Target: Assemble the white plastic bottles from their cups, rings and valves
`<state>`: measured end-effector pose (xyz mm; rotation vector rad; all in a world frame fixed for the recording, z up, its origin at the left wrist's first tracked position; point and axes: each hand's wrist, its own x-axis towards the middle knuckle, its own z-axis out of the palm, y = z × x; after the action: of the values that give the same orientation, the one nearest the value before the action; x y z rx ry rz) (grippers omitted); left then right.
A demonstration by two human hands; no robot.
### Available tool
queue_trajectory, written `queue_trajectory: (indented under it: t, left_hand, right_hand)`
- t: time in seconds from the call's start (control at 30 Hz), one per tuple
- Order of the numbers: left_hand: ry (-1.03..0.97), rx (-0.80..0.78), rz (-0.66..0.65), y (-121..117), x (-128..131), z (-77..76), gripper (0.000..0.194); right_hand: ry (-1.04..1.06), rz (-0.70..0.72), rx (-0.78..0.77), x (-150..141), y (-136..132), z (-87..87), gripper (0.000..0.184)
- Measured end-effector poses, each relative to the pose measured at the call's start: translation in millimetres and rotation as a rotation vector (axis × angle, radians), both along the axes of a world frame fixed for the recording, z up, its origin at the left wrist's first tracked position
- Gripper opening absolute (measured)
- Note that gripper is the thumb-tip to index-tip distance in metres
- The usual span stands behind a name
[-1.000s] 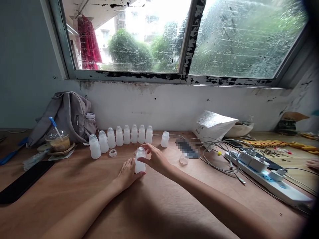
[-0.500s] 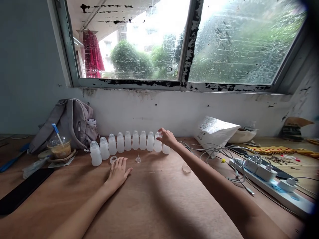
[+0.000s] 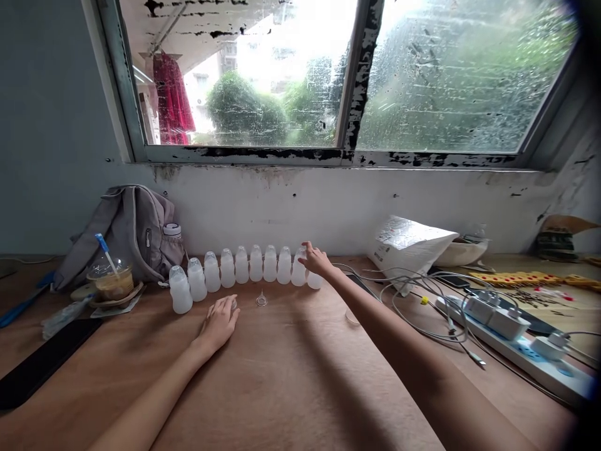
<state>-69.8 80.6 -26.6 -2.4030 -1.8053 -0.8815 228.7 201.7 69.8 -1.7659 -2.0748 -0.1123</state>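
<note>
With right hand [image 3: 317, 260] curled at a cloudy bottle [image 3: 298, 274], left hand [image 3: 218, 322] on table [image 3: 263, 369], cannot tell either grip. Can see brown drink [image 3: 114, 288] in a clear cup [image 3: 96, 275].

Strong daylight coming from the window [image 3: 355, 88], white glare in its upper middle, the wall [image 3: 42, 138] dim at left, soft long shadows on the table [image 3: 253, 382], wide-angle stretching toward the edges, dark blurred corners at right
</note>
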Motion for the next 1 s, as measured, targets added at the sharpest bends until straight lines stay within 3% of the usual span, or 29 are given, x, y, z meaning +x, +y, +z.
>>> queue_trajectory:
  t: [0.1,0.17,0.23,0.33,0.43,0.5,0.7,0.83,1.0]
  left_hand:
    - [-0.04,0.049,-0.174,-4.3,6.0,2.2,0.027]
    - [-0.048,0.091,-0.206,-7.1,9.5,3.9,0.026]
    - [-0.049,0.121,-0.159,-8.1,11.0,3.7,0.028]
    - [-0.037,0.097,-0.065,-5.3,9.4,-1.2,0.033]
    - [-0.059,0.042,-0.045,1.4,7.6,-7.0,0.04]
    - [-0.107,0.023,-0.051,7.9,9.6,-7.9,0.04]
    - [-0.526,0.112,-0.01,44.0,37.7,4.5,0.034]
    - [-0.648,0.118,0.084,71.2,68.0,4.7,0.04]
    - [-0.654,0.095,0.015,77.0,88.8,-6.0,0.038]
  right_hand:
    - [0.035,-0.008,0.102,-6.9,-14.1,0.2,0.051]
    - [0.107,0.048,0.218,-20.3,-28.3,-6.8,0.042]
    - [0.144,0.193,0.199,-40.1,-44.2,-22.6,0.031]
    - [0.11,0.3,0.088,-73.1,-64.2,-58.0,0.013]
    - [0.123,0.31,0.028,-95.1,-72.2,-89.0,0.018]
    - [0.153,0.301,0.006,-99.8,-71.3,-99.4,0.017]
    - [0.274,0.24,-0.009,-89.2,-61.2,-100.5,0.015]
    - [0.357,0.206,-0.021,-84.9,-58.9,-103.6,0.014]
    - [0.527,0.154,-0.018,-79.2,-57.1,-104.9,0.022]
